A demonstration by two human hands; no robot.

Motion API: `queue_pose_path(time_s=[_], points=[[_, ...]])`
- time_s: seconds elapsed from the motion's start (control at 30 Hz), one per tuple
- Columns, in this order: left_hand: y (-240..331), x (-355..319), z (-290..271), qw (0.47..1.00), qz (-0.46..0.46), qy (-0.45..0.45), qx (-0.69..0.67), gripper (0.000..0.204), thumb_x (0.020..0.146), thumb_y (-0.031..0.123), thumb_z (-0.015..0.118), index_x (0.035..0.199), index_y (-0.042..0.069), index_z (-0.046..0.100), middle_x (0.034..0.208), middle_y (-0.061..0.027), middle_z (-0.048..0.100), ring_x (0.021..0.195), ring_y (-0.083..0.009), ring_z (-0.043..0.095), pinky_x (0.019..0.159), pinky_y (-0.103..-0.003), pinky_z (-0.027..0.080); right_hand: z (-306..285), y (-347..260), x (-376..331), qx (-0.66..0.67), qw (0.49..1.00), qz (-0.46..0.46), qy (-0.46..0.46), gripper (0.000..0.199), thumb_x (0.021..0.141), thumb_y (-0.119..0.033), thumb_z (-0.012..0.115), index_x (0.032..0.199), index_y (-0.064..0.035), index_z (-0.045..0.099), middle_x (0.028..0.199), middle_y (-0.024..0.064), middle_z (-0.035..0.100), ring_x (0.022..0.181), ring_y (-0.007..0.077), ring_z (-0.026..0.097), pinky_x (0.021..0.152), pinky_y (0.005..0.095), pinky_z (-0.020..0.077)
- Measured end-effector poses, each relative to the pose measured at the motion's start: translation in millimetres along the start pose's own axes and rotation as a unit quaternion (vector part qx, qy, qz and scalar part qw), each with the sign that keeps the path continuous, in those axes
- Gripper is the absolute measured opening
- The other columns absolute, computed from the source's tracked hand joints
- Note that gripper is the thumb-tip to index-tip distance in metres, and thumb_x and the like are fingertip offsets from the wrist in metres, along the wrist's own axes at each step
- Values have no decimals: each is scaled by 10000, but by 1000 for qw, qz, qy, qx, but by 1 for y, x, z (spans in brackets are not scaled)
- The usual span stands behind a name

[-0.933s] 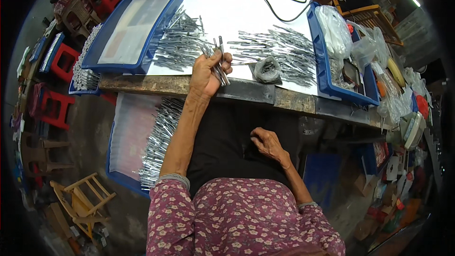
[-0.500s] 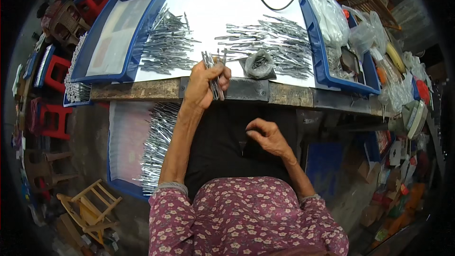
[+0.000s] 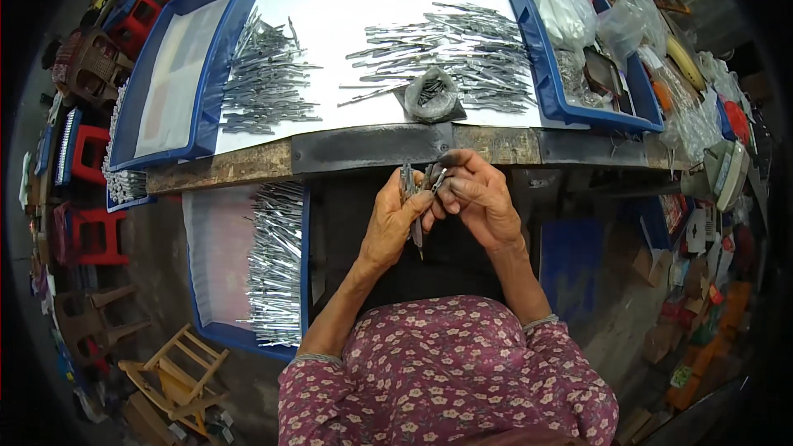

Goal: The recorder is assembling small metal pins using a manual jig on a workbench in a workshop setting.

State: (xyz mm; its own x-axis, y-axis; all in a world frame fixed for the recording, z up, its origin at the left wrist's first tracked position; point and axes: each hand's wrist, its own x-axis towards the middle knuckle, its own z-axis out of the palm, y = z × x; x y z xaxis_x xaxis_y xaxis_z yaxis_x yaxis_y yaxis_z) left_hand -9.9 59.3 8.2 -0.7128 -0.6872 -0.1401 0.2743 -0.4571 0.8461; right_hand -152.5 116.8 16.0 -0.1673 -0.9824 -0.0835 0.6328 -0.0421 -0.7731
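My left hand (image 3: 390, 221) is closed round a few slim grey metal strips (image 3: 408, 177), which stick out above and below its fingers. Close beside it, my right hand (image 3: 489, 202) pinches a small shiny metal piece (image 3: 439, 179) against the fingers of the left. Both hands are over my lap, just in front of the table edge. On the white tabletop lie a left pile of metal strips (image 3: 268, 83) and a wider right pile of metal strips (image 3: 462, 49). A small plastic bag of dark small parts (image 3: 432, 97) stands at the near edge of the right pile.
A blue tray (image 3: 216, 91) lined with white sits at the table's left. Another blue tray (image 3: 545, 74) on the right holds plastic bags. Below the table edge (image 3: 355, 149), a lower blue tray (image 3: 198, 297) contains many strips. A wooden stool (image 3: 178, 376) stands lower left.
My left hand has drawn back from the table edge toward my lap with the metal strips. My right hand has risen to meet it and now pinches a small piece. The view has shifted slightly.
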Motion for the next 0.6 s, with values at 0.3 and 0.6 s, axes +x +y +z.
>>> queue_pose_path(time_s=[0.3,0.6], points=[[-2,-8,-9,994,24,33,-105,159,873,154,502,952,35,432,870,-173,597,726,-165,604,663,-256,504,22,-35,-22,25,998,-20,-63,344,776,-106,533,1059,66,441,892,192,532,610,133,491,528,233,423],[2,-8,-6,970,-58,7,-235,168,882,158,492,955,16,439,893,-227,583,748,-238,620,656,-326,532,41,-28,-38,-370,874,-209,-234,300,699,-84,646,957,52,573,902,158,595,642,175,578,588,264,472]])
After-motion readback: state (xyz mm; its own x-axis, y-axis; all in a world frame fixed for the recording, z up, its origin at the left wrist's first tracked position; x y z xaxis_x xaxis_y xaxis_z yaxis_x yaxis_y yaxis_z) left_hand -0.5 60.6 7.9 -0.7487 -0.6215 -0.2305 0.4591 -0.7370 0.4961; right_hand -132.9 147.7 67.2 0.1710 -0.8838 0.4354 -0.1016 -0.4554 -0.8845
